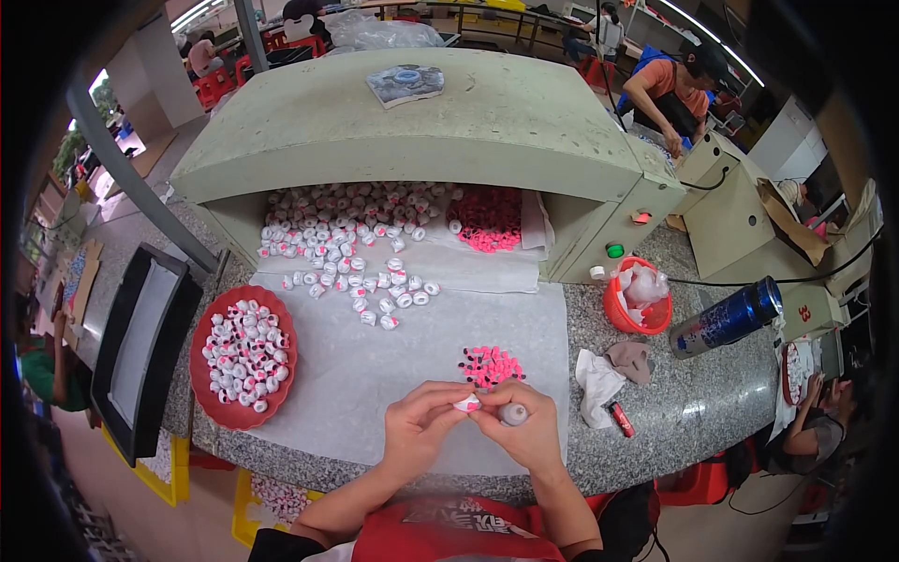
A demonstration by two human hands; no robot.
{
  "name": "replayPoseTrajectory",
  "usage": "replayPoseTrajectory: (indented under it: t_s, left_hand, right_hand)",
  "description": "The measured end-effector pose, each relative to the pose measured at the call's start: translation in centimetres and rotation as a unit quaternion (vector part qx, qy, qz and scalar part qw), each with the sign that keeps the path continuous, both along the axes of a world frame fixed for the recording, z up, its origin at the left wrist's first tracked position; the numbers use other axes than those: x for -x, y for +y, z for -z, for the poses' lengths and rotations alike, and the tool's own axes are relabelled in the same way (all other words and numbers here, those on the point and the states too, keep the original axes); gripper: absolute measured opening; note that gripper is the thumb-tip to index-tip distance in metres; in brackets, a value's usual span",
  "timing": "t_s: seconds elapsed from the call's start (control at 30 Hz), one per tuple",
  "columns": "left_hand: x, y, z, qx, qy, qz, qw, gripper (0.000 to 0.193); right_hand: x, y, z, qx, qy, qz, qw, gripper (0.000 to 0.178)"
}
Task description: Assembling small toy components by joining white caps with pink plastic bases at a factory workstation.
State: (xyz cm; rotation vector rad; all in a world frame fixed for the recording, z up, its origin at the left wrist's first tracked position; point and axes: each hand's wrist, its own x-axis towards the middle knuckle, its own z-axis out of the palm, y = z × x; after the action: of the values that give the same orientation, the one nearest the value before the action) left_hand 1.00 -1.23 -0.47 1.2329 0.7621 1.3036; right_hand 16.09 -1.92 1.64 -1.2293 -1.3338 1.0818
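Note:
My left hand (419,426) pinches a small round white piece with a pink patch (467,404) between thumb and fingers. Fingertips of my right hand (529,436) meet the same piece from the other side. Tucked in my right hand is a small pale squeeze bottle (513,413), seen end-on; its nozzle is hard to make out. Just beyond my hands, a heap of tiny pink and black parts (490,363) lies on the white paper sheet (403,375). Similar white pieces (361,281) spread across the paper and back into the grey-green hooded box (403,131).
At the left stand a red scalloped bowl (199,361) full of white pieces and a black tray (150,347). To the right are a red basket (646,323) with plastic, crumpled cloths (599,379), a red tube (622,420) and a blue tumbler (726,318). Other people work nearby.

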Motion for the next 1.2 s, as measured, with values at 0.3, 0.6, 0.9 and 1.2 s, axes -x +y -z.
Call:
replayPoseTrajectory:
  t_s: [0.3, 0.6, 0.9, 1.2]
  left_hand:
    - [0.1, 0.2, 0.1, 0.025, -0.021, 0.015, 0.999, 0.021]
    - [0.2, 1.7, 0.7, 0.223, -0.109, 0.061, 0.967, 0.028]
    - [1.8, 0.1, -0.7, 0.113, 0.040, 0.079, 0.990, 0.027]
    - [3.3, -0.4, 1.1, 0.105, 0.071, -0.039, 0.991, 0.023]
  right_hand:
    - [-0.1, 0.2, 0.3, 0.006, 0.000, -0.008, 1.000, 0.015]
    - [0.4, 0.4, 1.5, -0.075, 0.005, 0.044, 0.996, 0.022]
    - [0.1, 0.1, 1.2, 0.076, 0.138, -0.053, 0.986, 0.020]
    - [3.6, 0.1, 2.8, 0.155, 0.155, 0.004, 0.976, 0.014]
